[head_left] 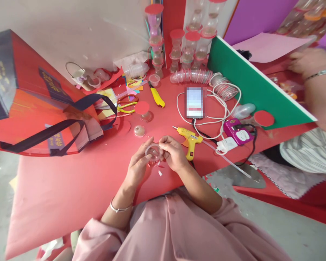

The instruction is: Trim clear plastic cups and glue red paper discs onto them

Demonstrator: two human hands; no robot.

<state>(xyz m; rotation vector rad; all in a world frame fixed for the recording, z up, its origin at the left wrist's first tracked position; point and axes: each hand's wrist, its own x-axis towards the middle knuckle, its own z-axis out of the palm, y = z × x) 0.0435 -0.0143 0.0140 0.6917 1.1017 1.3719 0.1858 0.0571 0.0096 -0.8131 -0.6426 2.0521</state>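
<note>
Between my two hands, just above the red table (92,188), is a small clear plastic cup (153,153), its round rim facing up. My left hand (138,164) grips its left side, thumb at the rim. The fingers of my right hand (175,152) pinch the rim on the right. White and pink scraps (160,173) lie beneath. A yellow hot glue gun (189,140) rests right of my right hand. Beyond my hands are a small domed clear cup (139,131) with brownish contents and another cup with a red disc (142,108) on top.
A large red bag (43,101) stands at the left. A yellow utility knife (157,97), scissors (127,107), a phone (194,102) with white cable and a purple power strip (238,132) lie around. Behind stand stacked cup hourglasses (191,47). A green divider (250,83) separates another person's arm (319,79).
</note>
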